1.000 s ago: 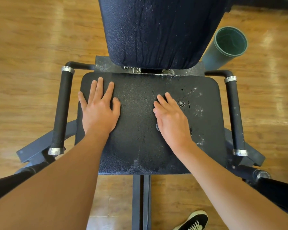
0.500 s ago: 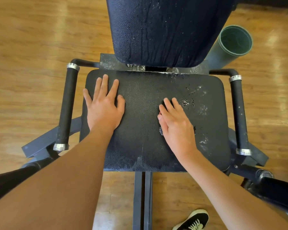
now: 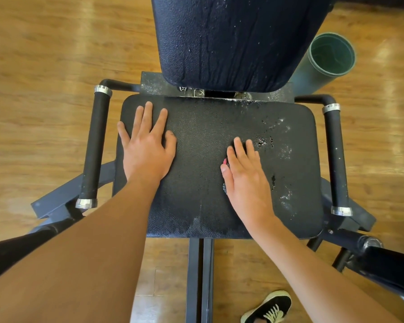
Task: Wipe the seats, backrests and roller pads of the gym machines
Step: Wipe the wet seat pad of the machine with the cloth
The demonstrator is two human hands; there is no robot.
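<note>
A black padded seat (image 3: 201, 141) of a gym machine fills the middle of the view, its surface cracked and speckled white on the right side. Behind it rises the dark, streaked backrest (image 3: 231, 38). My left hand (image 3: 147, 150) lies flat on the seat's left part with the fingers spread. On the seat's middle right, my right hand (image 3: 247, 180) presses down with straight fingers. A small dark crumpled thing with a pink bit (image 3: 224, 162) peeks out from under its thumb side; I cannot tell what it is.
Black grip handles flank the seat, left (image 3: 95, 145) and right (image 3: 335, 159). A green open tube (image 3: 329, 54) stands behind at the right. Black pads (image 3: 392, 269) stick in at the lower corners. The frame bar (image 3: 200, 276) and a shoe (image 3: 269, 308) are on the wooden floor.
Both hands stay flat on the same spots of the seat. Only the view has shifted slightly.
</note>
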